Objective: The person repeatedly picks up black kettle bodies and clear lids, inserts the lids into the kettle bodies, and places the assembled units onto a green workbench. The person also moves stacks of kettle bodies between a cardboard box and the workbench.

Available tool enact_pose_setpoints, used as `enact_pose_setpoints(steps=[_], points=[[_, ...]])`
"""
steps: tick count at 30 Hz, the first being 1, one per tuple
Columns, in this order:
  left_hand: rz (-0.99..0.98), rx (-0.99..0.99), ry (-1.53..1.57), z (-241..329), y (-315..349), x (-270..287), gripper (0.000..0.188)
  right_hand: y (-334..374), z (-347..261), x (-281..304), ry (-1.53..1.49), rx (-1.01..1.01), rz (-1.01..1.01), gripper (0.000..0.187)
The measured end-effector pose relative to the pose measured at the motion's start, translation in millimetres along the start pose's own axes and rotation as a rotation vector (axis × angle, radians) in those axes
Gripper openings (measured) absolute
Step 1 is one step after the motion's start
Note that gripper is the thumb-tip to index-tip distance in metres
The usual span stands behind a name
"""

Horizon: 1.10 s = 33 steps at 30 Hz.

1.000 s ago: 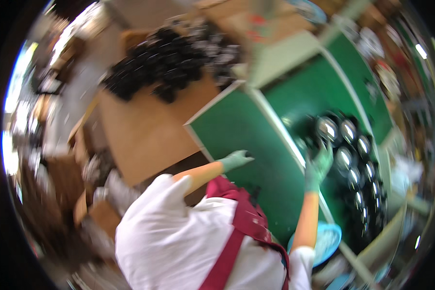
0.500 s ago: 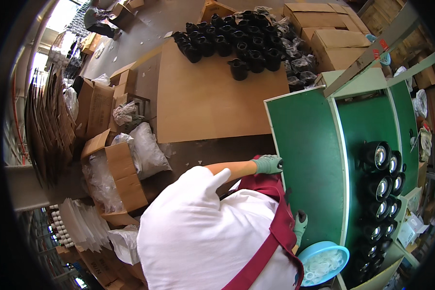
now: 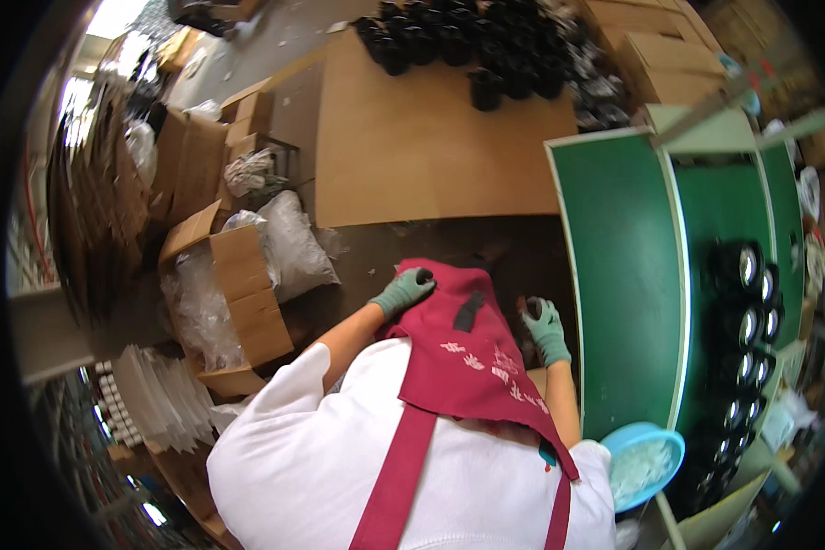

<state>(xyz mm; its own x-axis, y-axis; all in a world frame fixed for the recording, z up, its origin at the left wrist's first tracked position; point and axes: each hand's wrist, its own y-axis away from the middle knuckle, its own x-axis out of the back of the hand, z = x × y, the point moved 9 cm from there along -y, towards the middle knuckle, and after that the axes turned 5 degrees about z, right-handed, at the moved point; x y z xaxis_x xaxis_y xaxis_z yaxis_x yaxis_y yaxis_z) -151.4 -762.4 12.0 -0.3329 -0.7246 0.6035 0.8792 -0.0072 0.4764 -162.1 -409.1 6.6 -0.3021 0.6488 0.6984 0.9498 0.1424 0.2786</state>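
green-topped, white-edged table [image 3: 619, 275] right of the person; maroon cloth apron [image 3: 449, 371] over the person's front, left of table; round light-blue plastic basin [image 3: 671, 464] at table's near end; green-gloved left hand [image 3: 408, 291] curled against apron's edge, grip unclear; green-gloved right hand [image 3: 545, 330] half-curled between apron and table, hold unclear

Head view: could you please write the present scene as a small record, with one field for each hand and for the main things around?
Left hand: gloved, at the left edge of the maroon apron; grip unclear
Right hand: gloved, between apron and bench; grip unclear
Bench: green, right side
Black items: grouped on the bench's right part
Basin: blue, holds translucent pieces
Sheet: brown, ahead, carries black vessels
Carton: open, left, clear plastic inside
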Motion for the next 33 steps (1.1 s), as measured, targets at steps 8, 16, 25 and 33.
enact_pose_setpoints(steps=[8, 16, 25, 33], points=[[0.128, 0.231, -0.134, -74.2, -4.0, 69.0, 0.051, -37.7, 3.8, -160.3, -0.484, -0.036, -0.403, 0.037], [0.148, 0.214, 0.058, -121.5, -114.1, 130.0, 0.043, -225.6, -103.2, -74.1, -0.072, 0.082, -0.204, 0.070], [0.235, 0.108, -0.132, -1.1, -381.1, 226.4, 0.050, -536.8, -114.4, 17.3, 0.044, -0.039, 0.175, 0.096], [0.371, -0.205, -0.637, 100.2, -614.3, 203.0, 0.091, -777.6, -65.6, 18.7, 0.503, -0.156, 0.256, 0.119]])
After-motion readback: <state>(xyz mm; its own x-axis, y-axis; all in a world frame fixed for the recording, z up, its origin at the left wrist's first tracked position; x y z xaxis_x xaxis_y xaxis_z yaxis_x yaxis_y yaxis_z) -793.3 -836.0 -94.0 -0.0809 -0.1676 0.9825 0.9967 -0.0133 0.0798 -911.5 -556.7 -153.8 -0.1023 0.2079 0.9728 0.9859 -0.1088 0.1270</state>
